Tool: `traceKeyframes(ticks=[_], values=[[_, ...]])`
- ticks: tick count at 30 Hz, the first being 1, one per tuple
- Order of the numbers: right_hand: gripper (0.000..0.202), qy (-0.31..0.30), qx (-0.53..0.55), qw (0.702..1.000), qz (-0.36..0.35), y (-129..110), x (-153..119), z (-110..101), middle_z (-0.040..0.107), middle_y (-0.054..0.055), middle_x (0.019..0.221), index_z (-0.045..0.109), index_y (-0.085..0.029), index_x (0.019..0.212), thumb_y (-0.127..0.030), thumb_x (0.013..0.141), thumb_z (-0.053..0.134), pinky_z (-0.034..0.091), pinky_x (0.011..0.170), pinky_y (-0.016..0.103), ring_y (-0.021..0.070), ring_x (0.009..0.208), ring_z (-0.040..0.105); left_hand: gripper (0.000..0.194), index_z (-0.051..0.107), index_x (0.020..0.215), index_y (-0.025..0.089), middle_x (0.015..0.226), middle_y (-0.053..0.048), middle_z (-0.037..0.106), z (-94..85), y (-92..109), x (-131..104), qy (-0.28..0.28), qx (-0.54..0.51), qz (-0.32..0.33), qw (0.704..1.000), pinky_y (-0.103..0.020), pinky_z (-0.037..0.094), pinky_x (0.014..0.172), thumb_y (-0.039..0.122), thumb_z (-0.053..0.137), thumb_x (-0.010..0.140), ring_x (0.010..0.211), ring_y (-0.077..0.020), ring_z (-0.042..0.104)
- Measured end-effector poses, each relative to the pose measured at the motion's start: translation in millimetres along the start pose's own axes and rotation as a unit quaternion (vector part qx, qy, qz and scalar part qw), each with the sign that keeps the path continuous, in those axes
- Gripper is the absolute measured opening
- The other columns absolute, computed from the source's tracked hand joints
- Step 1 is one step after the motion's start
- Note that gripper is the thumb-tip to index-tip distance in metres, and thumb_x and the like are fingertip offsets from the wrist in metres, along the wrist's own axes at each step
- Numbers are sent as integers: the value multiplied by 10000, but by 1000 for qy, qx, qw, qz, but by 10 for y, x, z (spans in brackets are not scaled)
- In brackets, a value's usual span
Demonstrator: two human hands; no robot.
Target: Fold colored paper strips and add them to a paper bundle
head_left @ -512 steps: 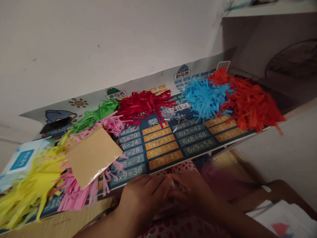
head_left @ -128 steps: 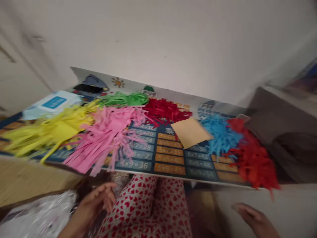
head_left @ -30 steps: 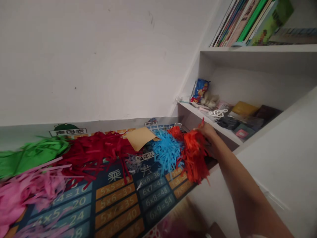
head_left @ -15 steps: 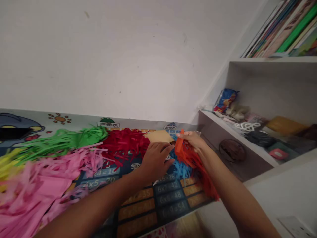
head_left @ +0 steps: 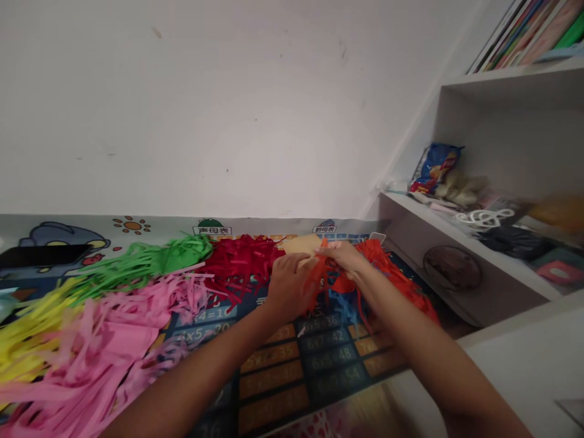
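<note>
My right hand [head_left: 343, 255] pinches a strip of orange fringed paper [head_left: 396, 274], whose bulk spreads to the right beyond my forearm. Close beside it, my left hand [head_left: 289, 285] curls its fingers against another orange part; its fingertips are partly hidden. A beige piece [head_left: 302, 244] lies just behind both hands. Under the orange strips shows some blue fringe [head_left: 345, 306]. To the left of my left hand lies red fringe [head_left: 241, 264], then green fringe [head_left: 150, 260], pink fringe [head_left: 104, 347] and yellow fringe [head_left: 34, 334].
Everything lies on a printed mat [head_left: 274, 389] with number tables, against a white wall [head_left: 274, 121]. A black flat object [head_left: 45, 255] sits at the far left. White shelves [head_left: 506, 344] on the right hold books [head_left: 524, 36], a blue snack bag [head_left: 435, 167] and several small items.
My right hand has drawn orange strips left toward my left hand, and the two hands are now close together. Orange fringe now spreads right of my right forearm. The view has shifted.
</note>
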State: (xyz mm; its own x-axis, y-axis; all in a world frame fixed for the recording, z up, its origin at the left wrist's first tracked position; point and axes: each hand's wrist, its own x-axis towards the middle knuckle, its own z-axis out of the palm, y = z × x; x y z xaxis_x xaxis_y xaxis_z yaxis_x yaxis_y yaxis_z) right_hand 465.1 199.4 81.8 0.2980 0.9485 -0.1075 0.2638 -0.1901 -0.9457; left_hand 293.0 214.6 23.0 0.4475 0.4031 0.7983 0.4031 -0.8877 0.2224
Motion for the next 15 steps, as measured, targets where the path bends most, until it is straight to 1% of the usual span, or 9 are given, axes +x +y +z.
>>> traceKeyframes(ticks=[3, 5, 6, 7, 9, 11, 12, 14, 15], values=[[549, 6, 4, 1000, 2, 24, 29, 73, 371, -87, 377, 402, -217, 501, -610, 519, 785, 155, 374, 206, 52, 364, 260, 382, 604, 1212, 185, 1182, -137, 614, 108, -32, -44, 33, 28, 37, 998, -473, 377, 951, 243, 556, 837, 1102, -293, 520], [526, 19, -2, 1000, -3, 14, 16, 80, 394, -75, 401, 434, -213, 516, -628, 554, 754, 186, 386, 211, 66, 384, 294, 355, 630, 1181, 211, 1184, -123, 623, 163, -92, -76, 56, 19, 58, 997, -493, 348, 992, 223, 540, 837, 1118, -284, 518], [508, 33, -5, 999, -11, 4, -18, 79, 419, -64, 425, 459, -209, 534, -635, 583, 732, 214, 397, 213, 77, 404, 324, 338, 649, 1149, 231, 1187, -107, 629, 179, -133, -83, 59, 4, 50, 997, -492, 339, 1012, 205, 535, 832, 1128, -272, 521], [486, 52, -8, 998, -24, -4, -76, 87, 454, -51, 463, 491, -203, 566, -637, 621, 703, 253, 417, 216, 89, 437, 365, 323, 668, 1107, 247, 1192, -88, 634, 187, -179, -80, 54, -13, 24, 998, -486, 339, 1024, 185, 534, 820, 1135, -260, 526], [438, 108, -9, 992, -61, 8, -273, 160, 524, -25, 573, 554, -194, 675, -624, 716, 628, 338, 495, 221, 113, 538, 442, 283, 696, 1013, 245, 1192, -69, 646, 181, -275, -41, 35, -40, -51, 997, -471, 374, 1014, 154, 540, 795, 1136, -245, 542], [392, 150, -9, 983, -102, 88, -546, 346, 571, -3, 690, 596, -196, 815, -586, 804, 551, 399, 594, 236, 136, 641, 494, 213, 704, 907, 212, 1155, -75, 670, 150, -364, 28, 23, -49, -111, 992, -453, 433, 972, 137, 552, 777, 1105, -242, 574], [381, 160, -5, 978, -131, 155, -686, 481, 591, 12, 734, 616, -193, 878, -560, 837, 522, 421, 629, 256, 150, 667, 515, 178, 697, 855, 197, 1135, -80, 681, 127, -401, 63, 20, -48, -125, 991, -445, 454, 960, 128, 558, 768, 1086, -239, 591], [379, 87, -25, 984, -154, 314, -916, 809, 634, 53, 901, 632, -201, 1056, -501, 841, 550, 456, 731, 307, 202, 810, 573, 150, 675, 802, 191, 1091, -71, 708, 57, -464, 102, 4, -48, -126, 991, -424, 474, 971, 105, 569, 739, 1036, -222, 631], [424, 77, -24, 982, -168, 386, -989, 985, 632, 79, 1014, 602, -202, 1158, -478, 839, 562, 458, 799, 332, 232, 924, 576, 168, 668, 806, 197, 1065, -58, 721, 4, -493, 95, -8, -49, -122, 991, -414, 476, 986, 90, 567, 726, 1015, -212, 648]])
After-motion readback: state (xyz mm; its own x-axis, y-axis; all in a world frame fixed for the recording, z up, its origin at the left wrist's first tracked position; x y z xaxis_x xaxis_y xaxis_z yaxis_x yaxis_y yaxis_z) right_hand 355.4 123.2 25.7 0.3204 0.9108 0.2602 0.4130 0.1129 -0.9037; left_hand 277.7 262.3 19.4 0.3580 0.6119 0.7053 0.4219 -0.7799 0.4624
